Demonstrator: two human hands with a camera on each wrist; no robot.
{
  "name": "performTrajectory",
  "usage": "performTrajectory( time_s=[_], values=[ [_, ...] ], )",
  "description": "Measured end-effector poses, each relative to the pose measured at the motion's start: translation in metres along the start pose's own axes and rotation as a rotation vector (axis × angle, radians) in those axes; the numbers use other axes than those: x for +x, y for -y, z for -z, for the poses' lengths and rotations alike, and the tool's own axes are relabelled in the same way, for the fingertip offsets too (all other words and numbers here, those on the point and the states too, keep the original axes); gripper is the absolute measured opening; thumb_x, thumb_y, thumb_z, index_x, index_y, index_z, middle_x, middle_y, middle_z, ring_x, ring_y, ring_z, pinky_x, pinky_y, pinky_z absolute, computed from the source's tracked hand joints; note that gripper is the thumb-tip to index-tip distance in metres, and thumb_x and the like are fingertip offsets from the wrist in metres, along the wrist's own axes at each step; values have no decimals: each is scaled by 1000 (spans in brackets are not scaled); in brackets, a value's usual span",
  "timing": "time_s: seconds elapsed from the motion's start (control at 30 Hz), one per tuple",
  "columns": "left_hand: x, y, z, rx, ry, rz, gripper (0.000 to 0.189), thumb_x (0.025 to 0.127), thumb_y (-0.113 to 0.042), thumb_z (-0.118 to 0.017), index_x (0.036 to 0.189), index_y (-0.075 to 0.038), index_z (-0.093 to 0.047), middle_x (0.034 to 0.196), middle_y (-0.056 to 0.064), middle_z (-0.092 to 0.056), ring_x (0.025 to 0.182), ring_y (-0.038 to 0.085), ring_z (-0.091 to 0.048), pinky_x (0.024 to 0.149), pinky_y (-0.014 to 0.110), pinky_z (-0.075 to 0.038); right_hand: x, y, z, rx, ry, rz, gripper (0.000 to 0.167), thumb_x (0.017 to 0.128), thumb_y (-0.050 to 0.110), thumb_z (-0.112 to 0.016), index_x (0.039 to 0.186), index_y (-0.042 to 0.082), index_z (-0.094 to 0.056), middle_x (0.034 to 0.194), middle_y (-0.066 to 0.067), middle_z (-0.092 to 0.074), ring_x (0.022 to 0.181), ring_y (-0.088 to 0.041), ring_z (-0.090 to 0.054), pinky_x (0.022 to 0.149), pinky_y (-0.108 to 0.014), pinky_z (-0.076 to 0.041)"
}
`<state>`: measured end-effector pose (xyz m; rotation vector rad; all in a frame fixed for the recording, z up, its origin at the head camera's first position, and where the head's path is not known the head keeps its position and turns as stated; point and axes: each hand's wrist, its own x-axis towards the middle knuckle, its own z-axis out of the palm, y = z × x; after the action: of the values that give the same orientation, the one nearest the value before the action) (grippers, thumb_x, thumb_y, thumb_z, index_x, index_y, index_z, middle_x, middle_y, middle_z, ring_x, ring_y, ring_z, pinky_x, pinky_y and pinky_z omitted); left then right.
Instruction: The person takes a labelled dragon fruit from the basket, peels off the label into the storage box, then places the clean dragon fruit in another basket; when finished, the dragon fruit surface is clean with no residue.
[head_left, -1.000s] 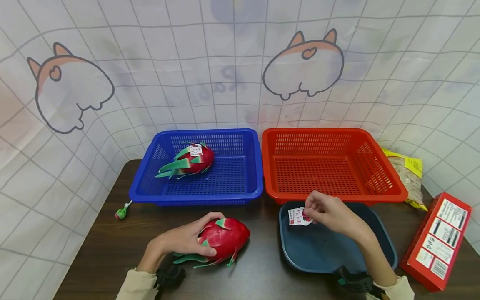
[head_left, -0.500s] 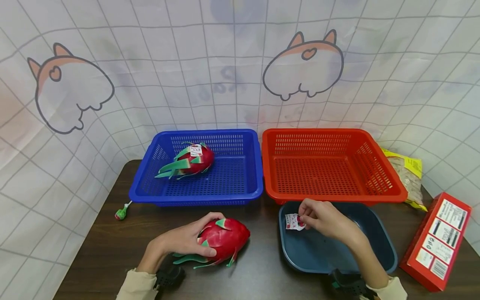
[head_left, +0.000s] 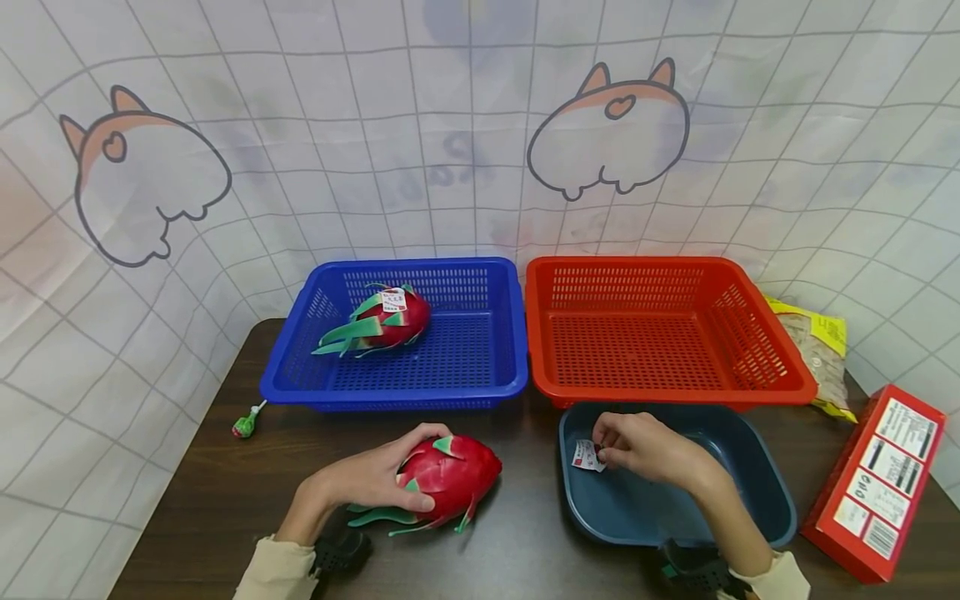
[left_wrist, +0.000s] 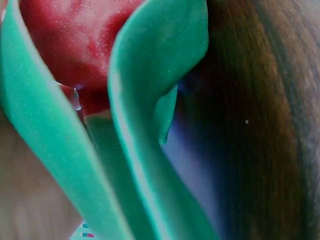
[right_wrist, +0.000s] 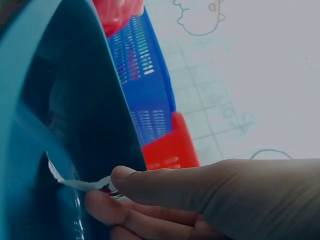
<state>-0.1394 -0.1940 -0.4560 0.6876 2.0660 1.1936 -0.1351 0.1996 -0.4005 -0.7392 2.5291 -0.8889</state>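
Note:
My left hand [head_left: 390, 475] grips a red dragon fruit [head_left: 457, 479] with green leaf tips, lying on the dark wooden table. In the left wrist view its green leaves [left_wrist: 145, 125] fill the middle, with the red skin [left_wrist: 80, 40] behind them. My right hand [head_left: 641, 446] reaches into a dark blue tub [head_left: 675, 517] and pinches a small white printed label [head_left: 587, 456] between thumb and finger. The right wrist view shows the label [right_wrist: 82, 185] bent, its free end low near the tub's inner wall [right_wrist: 85, 90].
Behind stand a blue basket [head_left: 450, 393] holding another dragon fruit [head_left: 405, 321] with a label, and a red basket [head_left: 675, 393]. A green-wrapped lollipop [head_left: 243, 425] lies at left. At right are a yellow-topped bag [head_left: 821, 350] and a red box [head_left: 873, 483].
My right hand has moved down and slightly left inside the tub, carrying the label lower with it. My left hand and the dragon fruit have stayed in place.

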Motion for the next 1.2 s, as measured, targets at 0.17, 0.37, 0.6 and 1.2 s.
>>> performTrajectory(
  time_s=[0.17, 0.37, 0.6, 1.2],
  values=[
    [1, 0, 0, 1, 0, 0, 74, 81, -39, -74, 139, -41, -28, 135, -2, -43, 122, 28, -47, 85, 27, -55, 1, 0, -1, -43, 0, -13, 12, 91, 8, -65, 100, 2, -63, 89, -1, -68, 80, -4, -61, 66, -20, -50],
    [2, 0, 1, 9, -3, -2, 74, 81, -40, -74, 139, -40, -28, 135, -1, -43, 122, 28, -47, 85, 26, -55, 2, 2, -2, -76, 23, -59, 16, 91, 10, -64, 105, 2, -65, 92, -1, -69, 83, -8, -62, 69, -24, -52],
    [2, -1, 1, 8, -1, 7, 75, 81, -40, -74, 139, -41, -28, 136, -2, -43, 123, 28, -46, 85, 27, -55, 1, 1, -5, -83, 87, -105, 22, 91, 14, -65, 110, 2, -66, 94, 0, -68, 83, -6, -59, 71, -26, -52],
    [-1, 3, 0, -4, -7, 25, 74, 81, -39, -74, 139, -41, -29, 135, 0, -44, 122, 29, -47, 85, 28, -55, -2, 2, -9, -257, 81, -291, 33, 89, 33, -68, 112, 9, -68, 95, 2, -67, 82, -13, -56, 73, -40, -49]
  ],
)
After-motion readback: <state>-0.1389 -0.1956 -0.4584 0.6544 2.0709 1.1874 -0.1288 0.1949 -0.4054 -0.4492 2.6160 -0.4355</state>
